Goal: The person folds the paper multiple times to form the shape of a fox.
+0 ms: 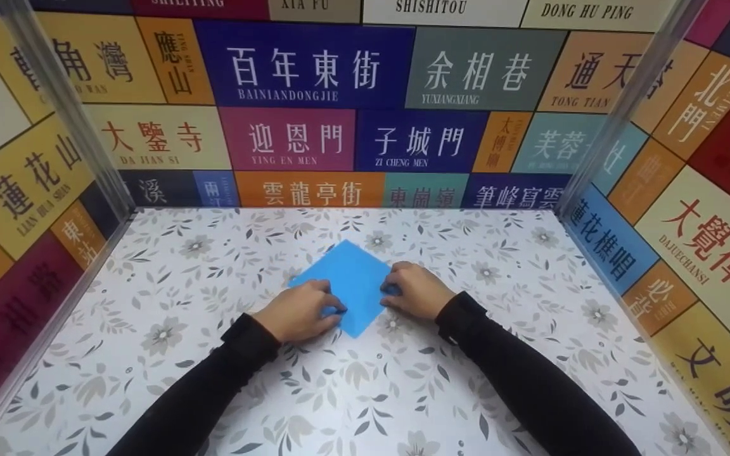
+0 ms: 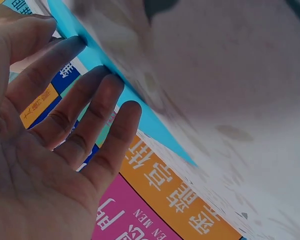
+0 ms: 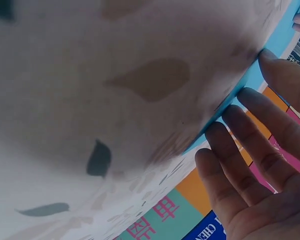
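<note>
A square sheet of blue paper (image 1: 353, 278) lies flat on the patterned tabletop, one corner towards me. My left hand (image 1: 301, 309) rests with its fingertips on the left side of the sheet. At the right corner, the fingertips of my right hand (image 1: 419, 290) touch the paper. The left wrist view shows slightly bent, spread fingers (image 2: 110, 102) against the blue sheet (image 2: 155, 127). A similar pose appears in the right wrist view, where the fingers (image 3: 230, 145) meet the paper's edge (image 3: 252, 77). Both hands partly cover the sheet in the head view.
The tabletop (image 1: 213, 392) carries a grey leaf and flower print. Upright panels with coloured Chinese sign blocks stand at the back (image 1: 301, 69), left (image 1: 16, 183) and right (image 1: 688, 221), with clear strips at the corners.
</note>
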`<move>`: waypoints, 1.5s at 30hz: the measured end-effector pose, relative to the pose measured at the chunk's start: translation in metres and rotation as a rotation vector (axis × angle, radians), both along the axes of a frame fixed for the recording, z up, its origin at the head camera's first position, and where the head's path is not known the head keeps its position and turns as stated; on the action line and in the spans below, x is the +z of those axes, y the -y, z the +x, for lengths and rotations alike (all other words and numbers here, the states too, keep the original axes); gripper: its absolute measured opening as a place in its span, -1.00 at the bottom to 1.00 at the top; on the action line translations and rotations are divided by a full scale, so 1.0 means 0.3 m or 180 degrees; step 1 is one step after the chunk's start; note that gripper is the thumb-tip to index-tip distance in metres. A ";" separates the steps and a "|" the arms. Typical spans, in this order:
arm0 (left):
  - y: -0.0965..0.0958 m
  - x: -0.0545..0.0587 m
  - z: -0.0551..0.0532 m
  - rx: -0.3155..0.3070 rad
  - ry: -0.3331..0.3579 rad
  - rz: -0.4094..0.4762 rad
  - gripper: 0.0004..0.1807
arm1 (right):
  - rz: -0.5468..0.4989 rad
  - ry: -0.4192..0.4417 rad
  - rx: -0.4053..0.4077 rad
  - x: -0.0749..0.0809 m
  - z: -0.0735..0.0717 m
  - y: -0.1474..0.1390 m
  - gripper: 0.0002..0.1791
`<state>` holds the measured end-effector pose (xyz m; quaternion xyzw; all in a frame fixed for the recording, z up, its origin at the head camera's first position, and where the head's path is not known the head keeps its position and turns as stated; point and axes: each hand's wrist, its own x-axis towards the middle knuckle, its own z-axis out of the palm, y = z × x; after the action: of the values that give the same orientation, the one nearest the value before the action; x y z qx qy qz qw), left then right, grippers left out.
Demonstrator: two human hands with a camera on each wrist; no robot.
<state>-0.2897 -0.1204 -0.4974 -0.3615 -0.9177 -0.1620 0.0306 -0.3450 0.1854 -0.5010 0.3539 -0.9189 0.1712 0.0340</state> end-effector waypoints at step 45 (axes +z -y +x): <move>0.034 0.009 -0.177 0.0267 0.0481 -0.0197 -0.50 | -0.0100 0.0157 0.0636 0.006 0.040 -0.092 -0.74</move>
<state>-0.3427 -0.1305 -0.4947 -0.3103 -0.9363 -0.1589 -0.0432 -0.3330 0.2131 -0.4993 0.4388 -0.8768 0.1968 -0.0003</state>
